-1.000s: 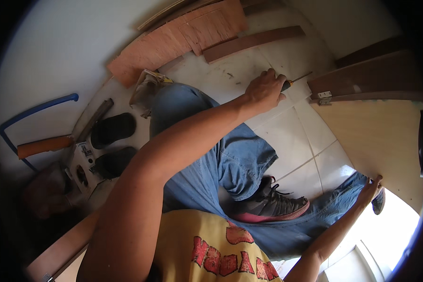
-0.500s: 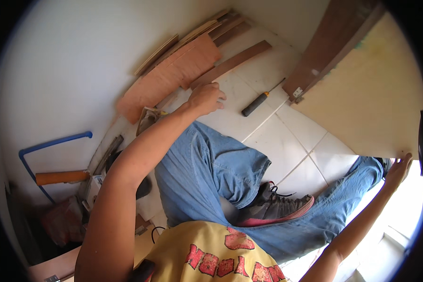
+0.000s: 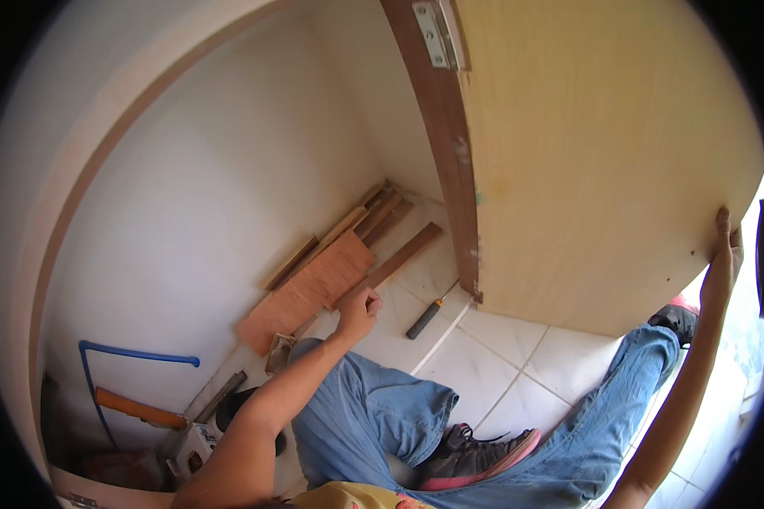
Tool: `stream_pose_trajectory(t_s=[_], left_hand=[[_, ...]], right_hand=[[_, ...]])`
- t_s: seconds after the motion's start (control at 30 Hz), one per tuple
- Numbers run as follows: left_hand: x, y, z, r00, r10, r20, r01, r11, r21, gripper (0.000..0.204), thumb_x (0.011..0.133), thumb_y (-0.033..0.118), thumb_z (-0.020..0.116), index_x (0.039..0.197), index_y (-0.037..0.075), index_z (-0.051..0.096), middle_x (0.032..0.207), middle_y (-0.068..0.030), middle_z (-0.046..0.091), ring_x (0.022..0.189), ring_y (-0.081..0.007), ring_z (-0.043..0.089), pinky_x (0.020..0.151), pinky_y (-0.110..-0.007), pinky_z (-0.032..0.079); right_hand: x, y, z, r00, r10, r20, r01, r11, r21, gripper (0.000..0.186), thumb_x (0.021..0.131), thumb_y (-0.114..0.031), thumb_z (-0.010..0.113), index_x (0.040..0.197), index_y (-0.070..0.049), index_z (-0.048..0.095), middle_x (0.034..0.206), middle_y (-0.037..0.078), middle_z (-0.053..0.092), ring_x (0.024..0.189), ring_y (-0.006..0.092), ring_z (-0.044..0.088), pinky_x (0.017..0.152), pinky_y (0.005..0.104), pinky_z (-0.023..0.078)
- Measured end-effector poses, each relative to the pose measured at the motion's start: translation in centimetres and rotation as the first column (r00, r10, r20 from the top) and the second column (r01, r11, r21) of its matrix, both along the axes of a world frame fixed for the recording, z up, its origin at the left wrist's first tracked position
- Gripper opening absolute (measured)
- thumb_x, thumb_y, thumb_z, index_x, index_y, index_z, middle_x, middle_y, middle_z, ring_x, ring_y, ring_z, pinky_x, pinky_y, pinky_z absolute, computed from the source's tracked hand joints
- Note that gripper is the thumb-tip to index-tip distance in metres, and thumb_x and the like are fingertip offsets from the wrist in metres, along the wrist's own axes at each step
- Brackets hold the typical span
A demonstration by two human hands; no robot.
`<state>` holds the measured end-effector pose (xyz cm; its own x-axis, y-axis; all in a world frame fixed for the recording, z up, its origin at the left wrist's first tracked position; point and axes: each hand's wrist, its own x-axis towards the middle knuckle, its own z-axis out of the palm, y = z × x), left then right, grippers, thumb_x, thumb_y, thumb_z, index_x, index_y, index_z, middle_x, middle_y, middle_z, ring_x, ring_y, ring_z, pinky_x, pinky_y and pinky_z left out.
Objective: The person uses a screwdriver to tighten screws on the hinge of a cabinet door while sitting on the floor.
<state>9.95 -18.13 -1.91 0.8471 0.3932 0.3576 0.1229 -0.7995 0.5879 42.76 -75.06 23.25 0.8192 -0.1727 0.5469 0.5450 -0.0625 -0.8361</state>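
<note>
A pale wooden door (image 3: 603, 161) stands on the right, hung on a brown wooden frame (image 3: 440, 127) with a metal hinge (image 3: 430, 34) near the top. My right hand (image 3: 725, 250) grips the door's free edge, thumb on its face and fingers partly hidden behind. My left hand (image 3: 359, 314) hovers over the floor by my knee, fingers curled in; whatever they may hold is hidden. Beyond it to the right lies a screwdriver (image 3: 424, 320) with a dark handle, its tip toward the frame's foot.
Reddish-brown boards (image 3: 306, 288) and a loose wooden strip (image 3: 403, 257) lie along the white wall. A blue-framed hacksaw (image 3: 140, 350) with an orange handle leans at the left. My legs stretch over the tiled floor (image 3: 505, 339), one shoe (image 3: 480, 458) near the middle.
My view has tilted up, showing more of the door and its hinge. The left hand's fingers have curled in more. My right hand stays at the door's edge.
</note>
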Motion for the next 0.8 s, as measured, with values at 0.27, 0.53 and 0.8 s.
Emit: stream_pose_trajectory(t_s=[0.27,0.53,0.8], left_hand=[[-1.7,-4.5,4.0,0.963,0.241,0.118,-0.132,0.809,-0.572,0.02,0.098,0.01,0.067,0.112,-0.005,0.068,0.09,-0.0064,0.07,0.079,-0.0119,0.067,0.07,-0.026,0.058],[5.8,-10.8,23.4,0.842,0.153,0.517,0.281,0.694,-0.663,0.028,0.096,0.011,0.071,0.119,-0.003,0.066,0.097,-0.0051,0.068,0.083,-0.0115,0.065,0.077,-0.026,0.055],[12.4,-11.9,35.8,0.501,-0.105,0.859,0.432,0.891,-0.143,0.022,0.096,0.012,0.071,0.116,0.002,0.072,0.096,-0.0011,0.068,0.086,-0.0087,0.062,0.08,-0.024,0.053]], right_hand=[[-1.2,1.9,0.9,0.991,0.109,-0.077,-0.113,0.992,-0.049,0.068,0.093,-0.055,0.069,0.127,0.003,0.061,0.111,0.014,0.068,0.112,0.021,0.062,0.103,0.0348,0.045],[-0.7,2.8,12.7,0.985,-0.115,0.131,0.132,0.982,-0.132,0.088,0.084,-0.068,0.069,0.137,0.0,0.053,0.12,0.021,0.065,0.123,0.0326,0.06,0.109,0.0471,0.044],[-0.8,4.0,14.6,0.978,-0.182,0.105,0.197,0.967,-0.159,0.094,0.079,-0.072,0.071,0.134,0.003,0.053,0.118,0.023,0.064,0.119,0.0341,0.063,0.106,0.0452,0.048]])
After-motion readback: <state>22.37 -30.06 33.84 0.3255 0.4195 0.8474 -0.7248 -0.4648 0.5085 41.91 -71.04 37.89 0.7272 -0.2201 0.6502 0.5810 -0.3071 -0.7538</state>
